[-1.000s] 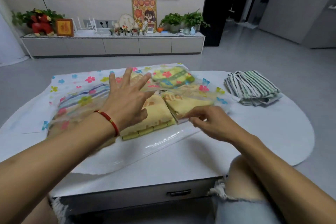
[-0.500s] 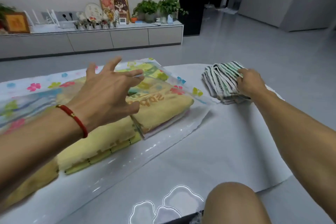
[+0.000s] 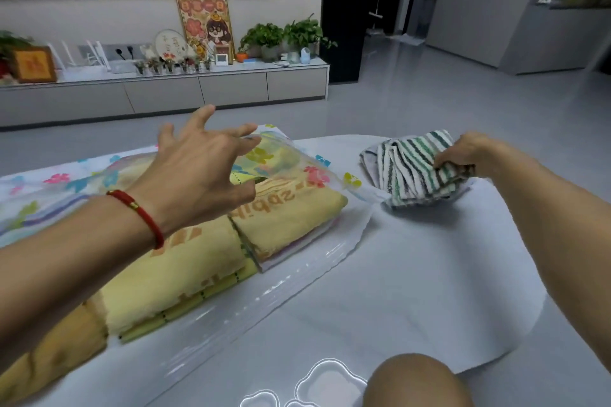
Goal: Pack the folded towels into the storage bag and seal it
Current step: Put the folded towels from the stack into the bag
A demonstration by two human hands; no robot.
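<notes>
A clear plastic storage bag (image 3: 299, 175) printed with coloured flowers lies flat on a white table (image 3: 413, 277), its open mouth facing the person. Inside it sit folded yellow towels (image 3: 284, 218), side by side, their near edges showing at the opening. The left hand (image 3: 205, 168), a red cord bracelet (image 3: 142, 213) on its wrist, hovers just above the bag with fingers spread wide and slightly curled, gripping nothing; its fingertips are near the bag's lifted top layer, though contact cannot be made out. To the right of the bag and a little apart from it lies a folded green-and-white striped towel (image 3: 406, 165). The right hand (image 3: 463, 155) is closed on that towel's near right corner, fingers pinching the folded layers. A bare knee (image 3: 416, 380) shows below the right forearm. Beyond both hands, a low grey cabinet (image 3: 198, 89) along the wall carries potted plants (image 3: 284, 36) and a framed cartoon picture (image 3: 205, 23).
</notes>
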